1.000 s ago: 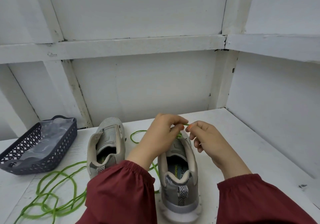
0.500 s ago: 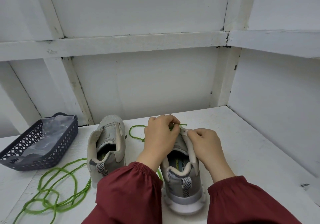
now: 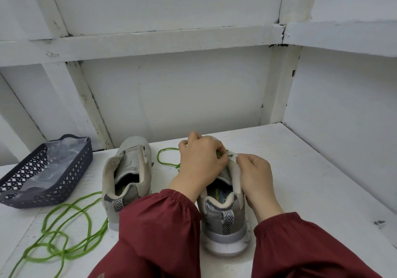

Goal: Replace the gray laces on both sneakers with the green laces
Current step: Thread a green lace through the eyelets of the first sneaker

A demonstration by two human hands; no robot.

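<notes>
Two gray sneakers stand heel toward me on the white table. The right sneaker (image 3: pixel 223 219) is under both hands. My left hand (image 3: pixel 202 161) pinches the green lace (image 3: pixel 166 162) at the top of the shoe's right flap. My right hand (image 3: pixel 254 174) grips that flap's upper edge. The lace loops out to the left behind the hands. The left sneaker (image 3: pixel 129 176) stands apart with no lace visible in it. A second green lace (image 3: pixel 62 234) lies in tangled loops at the front left.
A dark latticed plastic basket (image 3: pixel 71 178) lined with clear plastic sits at the left of the table (image 3: pixel 311 181). White walls with beams close in behind and on the right.
Both hands have dropped from above the shoe onto its right flap. My right hand let go of the lace tip and now holds the flap edge.
</notes>
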